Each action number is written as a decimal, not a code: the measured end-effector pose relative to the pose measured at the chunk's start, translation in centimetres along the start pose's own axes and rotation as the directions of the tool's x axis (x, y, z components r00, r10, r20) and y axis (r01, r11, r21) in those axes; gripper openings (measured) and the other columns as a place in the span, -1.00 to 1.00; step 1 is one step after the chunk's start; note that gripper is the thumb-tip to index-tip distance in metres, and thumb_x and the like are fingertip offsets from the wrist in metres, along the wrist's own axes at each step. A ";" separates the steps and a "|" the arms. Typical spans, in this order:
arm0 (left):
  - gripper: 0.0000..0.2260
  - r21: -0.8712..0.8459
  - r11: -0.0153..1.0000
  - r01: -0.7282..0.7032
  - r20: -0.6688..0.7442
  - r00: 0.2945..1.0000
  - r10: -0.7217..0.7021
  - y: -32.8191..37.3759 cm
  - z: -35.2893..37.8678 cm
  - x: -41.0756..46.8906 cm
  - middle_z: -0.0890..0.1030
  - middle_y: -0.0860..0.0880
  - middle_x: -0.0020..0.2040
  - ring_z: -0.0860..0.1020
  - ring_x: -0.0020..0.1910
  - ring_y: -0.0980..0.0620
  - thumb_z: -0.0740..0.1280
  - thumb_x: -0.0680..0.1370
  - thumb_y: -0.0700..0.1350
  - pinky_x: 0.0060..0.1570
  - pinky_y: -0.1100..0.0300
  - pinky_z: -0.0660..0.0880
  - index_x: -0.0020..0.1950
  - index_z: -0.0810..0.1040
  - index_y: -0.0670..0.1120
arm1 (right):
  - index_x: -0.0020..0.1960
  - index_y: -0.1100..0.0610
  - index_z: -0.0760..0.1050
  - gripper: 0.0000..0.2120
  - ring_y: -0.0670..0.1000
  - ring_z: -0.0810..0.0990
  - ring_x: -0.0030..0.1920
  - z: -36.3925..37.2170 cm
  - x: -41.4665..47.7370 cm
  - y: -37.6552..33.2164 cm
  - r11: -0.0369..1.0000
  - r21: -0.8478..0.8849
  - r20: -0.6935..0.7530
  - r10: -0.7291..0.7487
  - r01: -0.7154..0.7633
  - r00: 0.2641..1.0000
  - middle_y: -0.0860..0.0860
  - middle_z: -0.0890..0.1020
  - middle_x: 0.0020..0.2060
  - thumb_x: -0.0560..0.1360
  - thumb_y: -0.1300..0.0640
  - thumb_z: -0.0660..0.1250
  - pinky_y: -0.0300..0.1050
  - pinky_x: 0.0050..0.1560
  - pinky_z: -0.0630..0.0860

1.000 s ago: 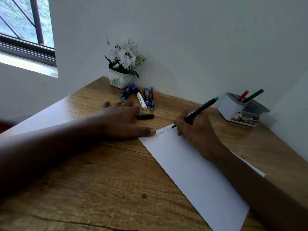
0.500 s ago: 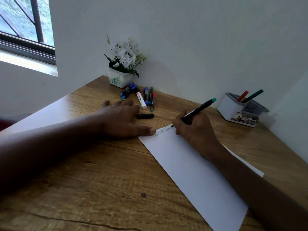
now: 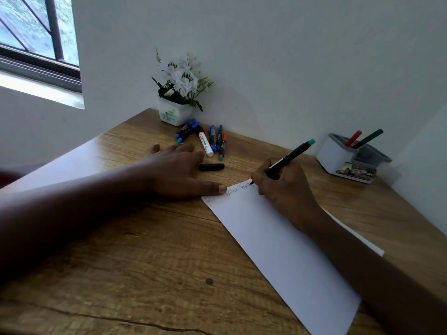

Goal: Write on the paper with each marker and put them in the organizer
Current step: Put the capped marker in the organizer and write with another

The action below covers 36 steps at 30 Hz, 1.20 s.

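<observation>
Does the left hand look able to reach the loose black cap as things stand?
Probably yes. The cap lies on the desk right beside the left hand, with nothing between them. But that hand's thumb rests on the paper's corner, so reaching may mean letting it go.

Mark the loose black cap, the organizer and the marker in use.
cap (image 3: 211,167): head view, middle of its body.
organizer (image 3: 335,157): head view, white front wall.
marker (image 3: 294,154): head view, black shaft above the grip.

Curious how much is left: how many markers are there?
9: six in the pile beside the flower pot, one marker in the right hand, two in the organizer; more may hide inside.
</observation>
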State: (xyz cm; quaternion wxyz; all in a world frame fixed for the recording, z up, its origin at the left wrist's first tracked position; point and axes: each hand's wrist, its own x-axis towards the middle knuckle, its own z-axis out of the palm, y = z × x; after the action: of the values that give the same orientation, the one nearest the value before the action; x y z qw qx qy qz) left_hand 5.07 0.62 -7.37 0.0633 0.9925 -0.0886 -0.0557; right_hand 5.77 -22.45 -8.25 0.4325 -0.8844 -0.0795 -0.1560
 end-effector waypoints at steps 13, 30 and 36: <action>0.08 -0.007 1.000 0.000 0.014 1.000 0.000 0.2 -0.3 -0.3 0.04 -0.02 0.66 0.07 0.61 -0.07 -0.06 0.21 0.63 0.53 -0.29 0.00 0.63 0.08 0.10 | -0.29 0.13 0.57 -0.79 -0.21 0.54 -0.43 -0.4 0.1 0.3 0.998 0.053 0.018 0.030 -0.031 0.999 -0.09 0.61 -0.49 0.50 0.10 0.38 -0.32 -0.36 0.40; -0.29 -0.161 0.984 -0.080 -0.242 0.970 0.039 0.3 0.2 -1.0 0.32 0.06 0.56 0.32 0.50 0.02 0.17 0.47 0.48 0.45 -0.17 0.28 0.54 0.30 0.16 | -0.02 0.23 0.65 -0.91 -0.05 0.54 -0.32 -1.4 0.5 0.3 0.824 0.526 0.090 0.193 -0.211 0.977 0.07 0.72 -0.27 0.55 0.25 0.38 -0.27 -0.48 0.35; -0.64 -0.087 0.985 -0.149 -0.439 0.893 0.097 0.7 0.2 -0.7 0.55 0.14 0.36 0.50 0.31 0.09 0.28 0.59 0.23 0.35 -0.09 0.39 0.36 0.53 0.20 | -0.06 0.04 0.74 -0.74 -0.06 0.61 -0.24 -2.0 0.3 -0.2 0.722 0.646 0.230 0.123 -0.247 0.965 0.13 0.76 -0.10 0.59 0.10 0.26 -0.24 -0.43 0.34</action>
State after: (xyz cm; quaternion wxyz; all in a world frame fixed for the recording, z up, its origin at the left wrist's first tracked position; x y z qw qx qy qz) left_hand 4.20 0.05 -7.44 0.1437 0.9669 -0.1315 0.1649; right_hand 5.60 -23.88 -6.84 0.7260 -0.6832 -0.0781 0.0036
